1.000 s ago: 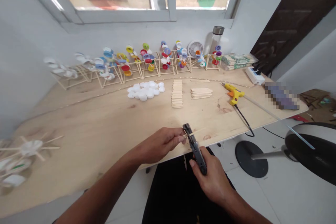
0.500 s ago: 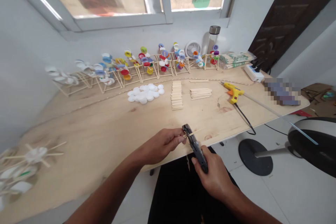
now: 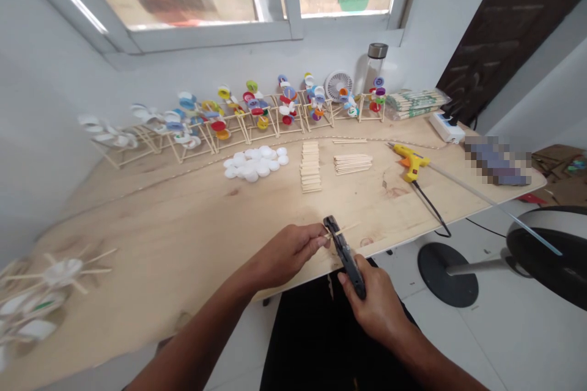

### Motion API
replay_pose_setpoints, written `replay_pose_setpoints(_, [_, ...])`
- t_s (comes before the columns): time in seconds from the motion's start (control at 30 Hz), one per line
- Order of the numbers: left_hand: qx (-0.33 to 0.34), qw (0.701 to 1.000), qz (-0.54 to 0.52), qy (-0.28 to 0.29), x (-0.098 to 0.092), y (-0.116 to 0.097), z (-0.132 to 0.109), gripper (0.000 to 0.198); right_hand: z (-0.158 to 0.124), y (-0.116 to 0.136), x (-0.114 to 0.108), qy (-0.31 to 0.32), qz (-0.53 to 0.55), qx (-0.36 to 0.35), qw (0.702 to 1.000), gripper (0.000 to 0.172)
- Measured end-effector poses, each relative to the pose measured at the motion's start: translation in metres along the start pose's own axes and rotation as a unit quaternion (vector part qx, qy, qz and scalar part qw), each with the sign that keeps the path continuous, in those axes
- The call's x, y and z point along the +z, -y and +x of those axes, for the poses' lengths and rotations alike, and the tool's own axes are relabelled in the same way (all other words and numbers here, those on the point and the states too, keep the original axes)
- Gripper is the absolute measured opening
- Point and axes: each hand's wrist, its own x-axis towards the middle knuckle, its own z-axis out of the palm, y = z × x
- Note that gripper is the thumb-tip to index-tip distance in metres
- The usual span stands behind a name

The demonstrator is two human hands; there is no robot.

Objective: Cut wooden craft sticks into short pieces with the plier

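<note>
My left hand [image 3: 300,247] pinches a thin wooden stick [image 3: 350,228] over the front edge of the table. The stick passes through the head of a dark hand cutter [image 3: 347,256], its free end pointing right. My right hand [image 3: 373,290] is wrapped round the cutter's handles, and the tool tilts up and to the left. Beyond the hands lie a column of short wooden sticks [image 3: 310,168] and a smaller pile of sticks [image 3: 352,164]. White bottle caps [image 3: 254,165] are heaped to the left of them.
Small stick frames with coloured cap wheels [image 3: 261,113] line the back. A yellow glue gun [image 3: 413,162] lies right, near a power strip [image 3: 447,128] and bagged sticks [image 3: 415,104]. At far left are stick-and-cap wheels [image 3: 64,272]. A black round stand [image 3: 447,274] stands on the floor.
The view has shifted slightly. Both hands hold the same stick and cutter, staying close together in nearly the same place above the table edge.
</note>
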Motion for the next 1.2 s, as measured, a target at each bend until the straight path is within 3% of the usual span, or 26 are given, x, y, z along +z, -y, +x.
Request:
replay_pose_setpoints(0.13, [-0.016, 0.998, 0.048, -0.025, 0.005, 0.000, 0.000, 0.025, 0.000, -0.002, 0.000, -0.005, 0.032, -0.003, 0.999, 0.023])
replay_pose_setpoints(0.27, [-0.037, 0.996, 0.056, -0.057, 0.010, 0.000, -0.002, 0.027, 0.000, -0.001, 0.000, 0.010, 0.064, 0.009, 0.998, 0.016])
replay_pose_setpoints(0.47, [-0.069, 0.981, -0.089, -0.160, 0.018, 0.003, -0.012, 0.027, 0.001, 0.003, -0.002, 0.012, 0.103, 0.026, 0.994, 0.014])
replay_pose_setpoints(0.63, [-0.114, 0.907, -0.327, -0.239, 0.028, 0.011, -0.018, 0.025, 0.001, 0.003, -0.002, 0.012, 0.111, 0.041, 0.993, 0.016])
replay_pose_setpoints(0.87, [-0.113, 0.803, -0.547, -0.211, 0.038, 0.011, -0.020, 0.023, -0.001, 0.004, 0.002, 0.023, 0.114, 0.044, 0.992, 0.016])
replay_pose_setpoints(0.93, [-0.112, 0.807, -0.539, -0.211, 0.040, 0.007, -0.019, 0.022, -0.002, 0.004, 0.003, 0.022, 0.115, 0.042, 0.992, 0.016])
replay_pose_setpoints(1.2, [-0.098, 0.919, -0.291, -0.249, 0.045, -0.006, -0.013, 0.016, -0.006, 0.008, 0.002, 0.025, 0.109, 0.037, 0.993, 0.012])
